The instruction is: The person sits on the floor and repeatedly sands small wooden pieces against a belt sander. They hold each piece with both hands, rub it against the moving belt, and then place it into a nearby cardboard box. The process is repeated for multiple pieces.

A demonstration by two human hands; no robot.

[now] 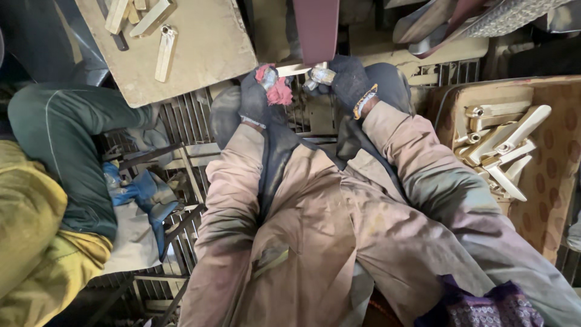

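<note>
Metal handle [319, 75], pinched by both gloved hands' fingers, seemingly meets the belt [316, 27]; similar handles [502, 148] lie right.

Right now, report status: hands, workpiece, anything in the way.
Left hand gloved, gripping one end of metal handle. Right hand gloved, gripping other end. Handle pressed to dark red belt. Finished handles piled right.

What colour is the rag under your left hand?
Red to pink: the rag shows beneath the dark-gloved left hand in the head view.
</note>
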